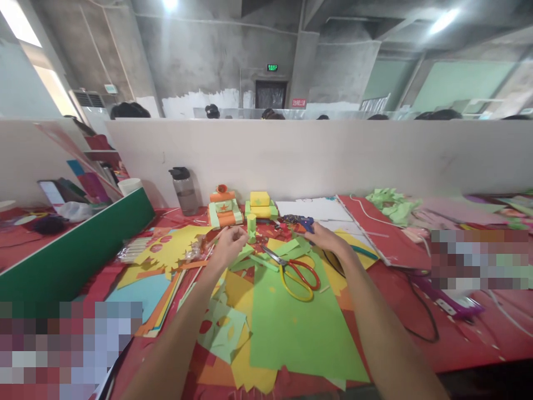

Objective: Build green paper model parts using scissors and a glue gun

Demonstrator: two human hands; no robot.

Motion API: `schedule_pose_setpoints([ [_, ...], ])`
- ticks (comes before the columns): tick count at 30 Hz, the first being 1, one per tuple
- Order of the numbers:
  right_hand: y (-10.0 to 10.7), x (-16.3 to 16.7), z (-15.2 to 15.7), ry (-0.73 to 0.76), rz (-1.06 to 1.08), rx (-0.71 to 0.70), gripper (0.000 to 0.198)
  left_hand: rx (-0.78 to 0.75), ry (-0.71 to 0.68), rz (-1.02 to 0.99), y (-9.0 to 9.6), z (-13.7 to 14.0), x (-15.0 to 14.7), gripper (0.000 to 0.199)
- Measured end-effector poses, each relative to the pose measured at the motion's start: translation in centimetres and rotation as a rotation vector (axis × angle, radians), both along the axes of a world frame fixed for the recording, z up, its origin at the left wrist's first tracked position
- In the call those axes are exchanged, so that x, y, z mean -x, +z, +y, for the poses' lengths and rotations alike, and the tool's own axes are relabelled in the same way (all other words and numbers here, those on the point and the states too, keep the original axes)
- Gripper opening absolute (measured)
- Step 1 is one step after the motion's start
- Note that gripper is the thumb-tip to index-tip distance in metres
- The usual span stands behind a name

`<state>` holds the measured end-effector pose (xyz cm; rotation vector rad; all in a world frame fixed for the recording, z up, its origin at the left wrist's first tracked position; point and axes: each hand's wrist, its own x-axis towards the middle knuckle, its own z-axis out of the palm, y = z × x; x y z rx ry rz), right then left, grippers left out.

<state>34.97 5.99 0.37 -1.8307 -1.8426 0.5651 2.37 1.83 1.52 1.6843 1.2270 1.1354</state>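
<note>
My right hand (323, 238) is wrapped round the handle of a blue glue gun (306, 223), whose dark nozzle end points left. My left hand (231, 242) is closed, its fingertips curled together beside a small upright green paper tube (252, 228); whatever they hold, if anything, is too small to make out. Between and below the hands, scissors (287, 265) with one red and one yellow handle lie partly spread on a large green sheet (302, 328). Behind the left hand stands an orange and green paper model (225, 208), and a yellow and green paper model (260, 206) is beside it.
A dark water bottle (185, 191) stands against the white partition (291, 158). Cut paper (169, 247) and scraps cover the red table. A green divider (83, 250) runs along the left. Cables (428, 328) and a purple tool (449, 303) lie at right.
</note>
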Motion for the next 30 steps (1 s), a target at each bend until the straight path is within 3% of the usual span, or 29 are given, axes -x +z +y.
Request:
schedule_pose_setpoints([
  [9, 0.3, 1.9, -0.5, -0.006, 0.543, 0.054, 0.006, -0.005, -0.051, -0.02, 0.0, -0.2, -0.4, 0.015],
  [18, 0.4, 3.9, -1.1, 0.038, 0.988, 0.103, 0.029, -0.012, -0.059, -0.01, 0.2, -0.4, -0.3, 0.015],
  [23, 1.0, 4.3, -0.9, -0.03, 0.965, -0.164, 0.037, -0.01, -0.049, -0.009, 0.4, -0.5, -0.3, 0.013],
  [27, 2.5, 4.6, -1.8, 0.09, 0.887, -0.395, 0.026, -0.011, -0.052, -0.037, 0.4, -0.5, -0.4, 0.013],
  [30, 3.8, 4.8, -2.9, 0.219, 1.01, -0.379, 0.031, -0.01, -0.045, -0.058, 0.5, -0.6, -0.5, 0.014],
])
